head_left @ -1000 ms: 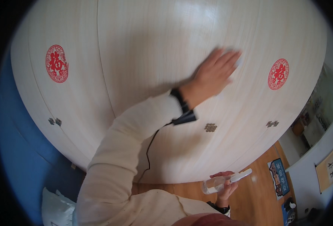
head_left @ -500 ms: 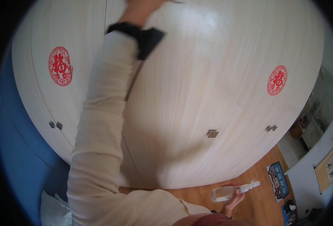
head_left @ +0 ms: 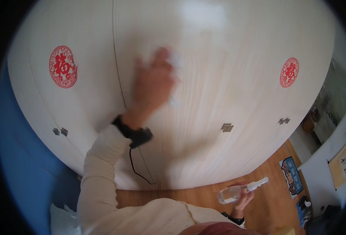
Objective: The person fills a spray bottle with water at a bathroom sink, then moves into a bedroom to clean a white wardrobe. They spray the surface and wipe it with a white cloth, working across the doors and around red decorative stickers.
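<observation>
at the far left a round red paper-cut decoration [head_left: 63,66] sits on the outer panel of the pale wood wardrobe doors [head_left: 227,78], and below it a pair of small metal pulls [head_left: 60,131] marks where that panel opens. right of the door seam, the left hand [head_left: 152,84] is raised and pressed flat against the door, blurred, with a white cloth [head_left: 175,62] showing past its fingers; the palm seems spread so the cloth stays trapped between hand and wood, though the blur means i cannot tell just how the fingers grip it. the arm reaches up in a cream sleeve [head_left: 98,172], elbow bent, a dark wrist device [head_left: 134,133] with a thin cable hanging from it. further right a knot-shaped pull [head_left: 227,127] is on the door. low down, the right hand [head_left: 241,197] hangs near the wooden floor [head_left: 204,197], fingers closed around a clear spray bottle [head_left: 235,191] held roughly level, nozzle pointing right, well apart from the cloth. a second red decoration [head_left: 289,72] sits far right.
</observation>
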Demonstrator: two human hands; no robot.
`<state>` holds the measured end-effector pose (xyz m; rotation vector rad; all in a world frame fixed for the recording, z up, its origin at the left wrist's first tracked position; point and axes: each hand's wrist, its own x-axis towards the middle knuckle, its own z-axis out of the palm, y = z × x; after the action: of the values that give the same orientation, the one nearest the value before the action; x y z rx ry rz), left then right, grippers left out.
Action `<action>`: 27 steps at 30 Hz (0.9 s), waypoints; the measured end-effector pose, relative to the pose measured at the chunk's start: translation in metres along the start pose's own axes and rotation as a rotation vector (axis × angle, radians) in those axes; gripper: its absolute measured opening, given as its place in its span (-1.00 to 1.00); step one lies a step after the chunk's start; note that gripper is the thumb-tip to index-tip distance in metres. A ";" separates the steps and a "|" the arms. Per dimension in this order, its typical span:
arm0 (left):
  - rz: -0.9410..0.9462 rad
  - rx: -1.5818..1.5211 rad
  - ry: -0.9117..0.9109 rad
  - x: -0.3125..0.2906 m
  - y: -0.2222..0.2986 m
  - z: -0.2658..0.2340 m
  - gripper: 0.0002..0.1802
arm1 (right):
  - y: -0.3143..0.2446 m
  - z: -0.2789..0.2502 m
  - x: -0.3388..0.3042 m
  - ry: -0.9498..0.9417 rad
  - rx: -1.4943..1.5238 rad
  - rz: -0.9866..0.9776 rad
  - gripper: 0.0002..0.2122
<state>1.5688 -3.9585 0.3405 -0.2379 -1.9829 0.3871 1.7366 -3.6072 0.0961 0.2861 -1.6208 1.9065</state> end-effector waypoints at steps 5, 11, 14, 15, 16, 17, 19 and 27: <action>-0.408 0.260 0.379 0.086 -0.045 -0.017 -0.27 | 0.011 -0.005 0.001 0.051 0.023 0.054 -0.58; 0.103 -0.042 0.107 0.099 0.091 0.015 -0.41 | 0.013 0.016 0.004 -0.059 0.076 0.072 -0.56; 0.359 -0.015 -0.022 0.025 0.115 0.021 -0.38 | 0.006 0.022 0.000 -0.087 0.100 0.066 -0.57; 0.236 -0.021 -0.007 0.003 0.108 0.022 -0.40 | 0.004 0.021 -0.001 -0.116 0.121 0.047 -0.58; 0.138 -0.027 -0.070 -0.019 0.088 0.022 -0.42 | 0.002 0.019 -0.003 -0.110 0.110 0.032 -0.58; 0.043 -0.031 -0.127 -0.038 0.063 0.018 -0.43 | 0.000 0.015 -0.003 -0.100 0.102 0.011 -0.58; -0.140 -0.034 -0.244 -0.051 0.015 0.009 -0.46 | -0.003 0.005 -0.003 -0.082 0.070 0.022 -0.58; -0.413 0.188 0.691 0.169 -0.168 -0.041 -0.17 | 0.007 -0.029 0.003 0.129 0.023 -0.018 -0.59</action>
<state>1.5349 -4.0511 0.5609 0.1477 -1.2604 0.1827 1.7367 -3.5793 0.0849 0.1829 -1.5076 1.8912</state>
